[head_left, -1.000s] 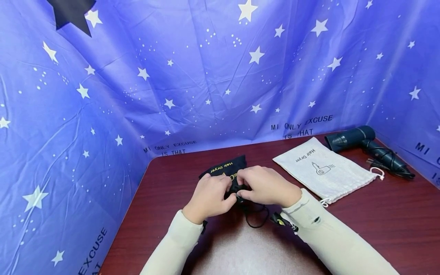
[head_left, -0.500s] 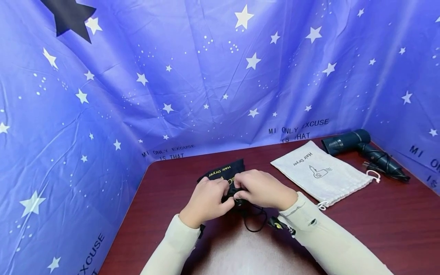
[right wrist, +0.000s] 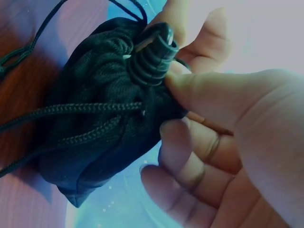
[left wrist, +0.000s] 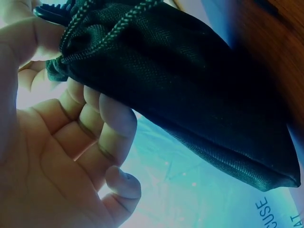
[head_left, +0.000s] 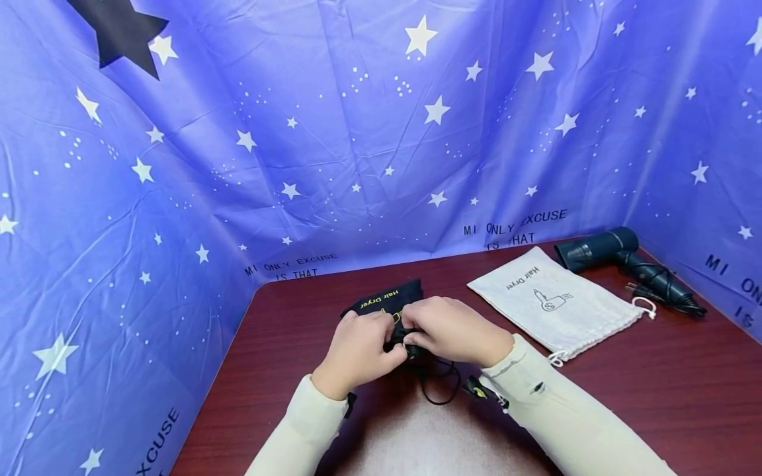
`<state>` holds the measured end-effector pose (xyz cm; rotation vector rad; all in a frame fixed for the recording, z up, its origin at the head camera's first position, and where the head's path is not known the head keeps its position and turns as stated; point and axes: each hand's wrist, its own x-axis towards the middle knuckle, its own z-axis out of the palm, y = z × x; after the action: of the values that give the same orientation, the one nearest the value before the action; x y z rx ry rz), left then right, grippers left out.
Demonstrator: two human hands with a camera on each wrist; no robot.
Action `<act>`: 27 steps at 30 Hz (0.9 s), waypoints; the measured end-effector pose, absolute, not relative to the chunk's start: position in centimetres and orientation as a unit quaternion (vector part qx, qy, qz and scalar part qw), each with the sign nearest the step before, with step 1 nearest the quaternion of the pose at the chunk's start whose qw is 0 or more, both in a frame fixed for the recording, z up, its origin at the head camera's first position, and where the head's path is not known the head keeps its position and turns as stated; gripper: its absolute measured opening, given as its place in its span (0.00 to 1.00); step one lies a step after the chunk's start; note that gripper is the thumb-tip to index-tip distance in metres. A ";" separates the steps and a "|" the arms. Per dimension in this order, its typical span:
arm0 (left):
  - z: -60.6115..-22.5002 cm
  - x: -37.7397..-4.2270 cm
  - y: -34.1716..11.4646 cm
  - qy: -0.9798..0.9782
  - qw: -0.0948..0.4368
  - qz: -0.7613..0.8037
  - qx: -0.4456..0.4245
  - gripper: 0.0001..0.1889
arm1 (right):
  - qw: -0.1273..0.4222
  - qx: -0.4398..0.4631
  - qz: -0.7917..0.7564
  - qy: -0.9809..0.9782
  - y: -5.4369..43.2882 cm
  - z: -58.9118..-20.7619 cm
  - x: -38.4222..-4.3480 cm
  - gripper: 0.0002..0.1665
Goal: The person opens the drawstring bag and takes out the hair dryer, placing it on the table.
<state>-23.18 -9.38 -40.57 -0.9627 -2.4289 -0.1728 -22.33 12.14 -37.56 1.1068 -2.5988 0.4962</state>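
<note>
A black drawstring bag [head_left: 381, 299] with yellow "Hair Dryer" lettering is between both hands in the middle of the table. In the right wrist view, a ribbed black cord sleeve [right wrist: 151, 61] pokes out of its gathered mouth. My left hand [head_left: 357, 347] pinches the mouth from the left, with the other fingers bent beneath the bag in the left wrist view. From the right, my right hand [head_left: 458, 330] pinches the mouth beside the ribbed sleeve. Black drawstrings [right wrist: 85, 108] trail from the bag, and one loop hangs toward the front. Whatever fills the bag is hidden.
To the right, a white drawstring bag [head_left: 518, 297] printed "Hair Dryer" lies flat. Behind its right corner lies a dark hair dryer [head_left: 601, 248] with its cord wound round the handle. A blue starry curtain [head_left: 333, 132] closes off the back and sides of the red-brown table [head_left: 286, 330].
The head view has tilted slightly, so everything sits a little lower and further left. Both hands keep their grip at the black bag's mouth, with little visible movement.
</note>
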 end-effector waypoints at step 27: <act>-40.4 -23.1 -9.1 -0.902 0.251 -0.054 -0.347 0.16 | 0.152 0.416 0.155 -0.883 12.2 -37.6 -23.0 0.17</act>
<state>-23.13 -9.09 -40.42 -0.9452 -2.4552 -0.1458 -22.98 12.23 -37.55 1.1945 -2.5341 0.4452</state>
